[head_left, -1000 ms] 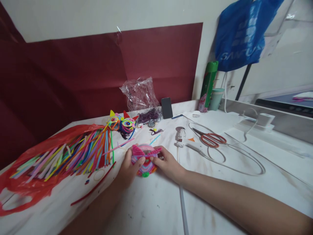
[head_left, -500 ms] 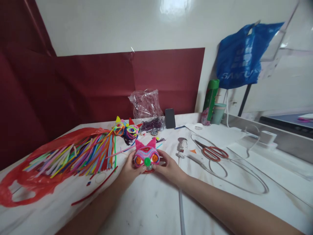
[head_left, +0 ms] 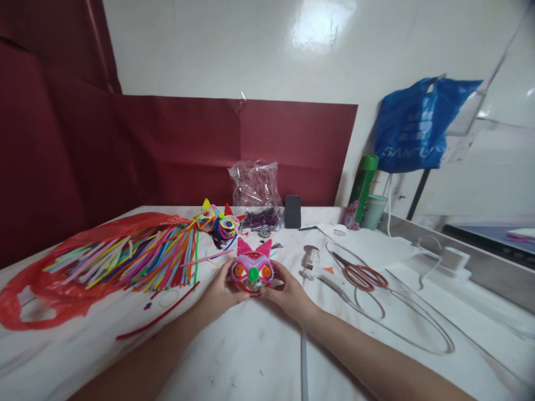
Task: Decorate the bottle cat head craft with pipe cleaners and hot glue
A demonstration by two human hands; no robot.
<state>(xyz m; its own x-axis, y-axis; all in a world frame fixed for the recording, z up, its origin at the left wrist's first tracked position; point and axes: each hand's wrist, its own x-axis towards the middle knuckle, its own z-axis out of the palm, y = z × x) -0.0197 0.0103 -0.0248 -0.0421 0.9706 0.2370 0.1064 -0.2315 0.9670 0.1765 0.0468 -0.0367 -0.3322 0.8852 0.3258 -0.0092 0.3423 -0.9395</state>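
Both my hands hold a small pink cat-like head (head_left: pixel 252 270) made of pipe cleaners, with two pointed ears, orange eyes and a green nose facing me. My left hand (head_left: pixel 218 294) cups its left side and my right hand (head_left: pixel 286 291) its right side, fingers curled round it just above the white table (head_left: pixel 259 356). Behind it stand two similar finished heads (head_left: pixel 218 221), one yellow-eared and one red-eared.
A spread of coloured pipe cleaners (head_left: pixel 137 256) lies on a red plastic bag (head_left: pixel 54 278) at left. A white glue gun (head_left: pixel 312 260), red-handled scissors (head_left: pixel 359 274) and a looping cable lie at right. A clear bag (head_left: pixel 253 184), black phone (head_left: pixel 292 211), green can (head_left: pixel 361 189) and blue bag (head_left: pixel 418 133) stand behind.
The pink head was turned from lying face down to upright with its face toward me and lifted a little. The camera tilted upward.
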